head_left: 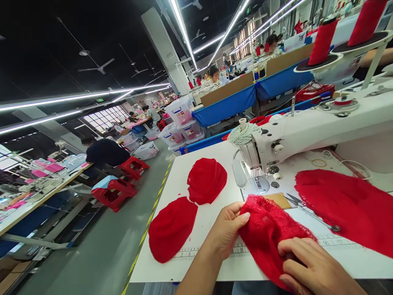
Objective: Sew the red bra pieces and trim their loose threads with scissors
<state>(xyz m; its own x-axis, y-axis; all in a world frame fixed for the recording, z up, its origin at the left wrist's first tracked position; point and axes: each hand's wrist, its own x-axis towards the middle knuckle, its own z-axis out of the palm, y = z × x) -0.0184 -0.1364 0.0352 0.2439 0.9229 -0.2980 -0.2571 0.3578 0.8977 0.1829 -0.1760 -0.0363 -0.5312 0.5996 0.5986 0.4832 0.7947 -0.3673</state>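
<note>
My left hand pinches the left edge of a red lace piece that lies on the white sewing table, just in front of the sewing machine's needle plate. Over the same piece's near right corner, my right hand presses down with curled fingers. Two stacks of red padded cups lie to the left: one farther back, one nearer the table's left edge. A larger pile of red lace rests to the right, beside small snips.
The white sewing machine spans the right, with red thread cones behind it. A grey aisle with a yellow line runs left of the table, with red stools, plastic bins and seated workers farther off.
</note>
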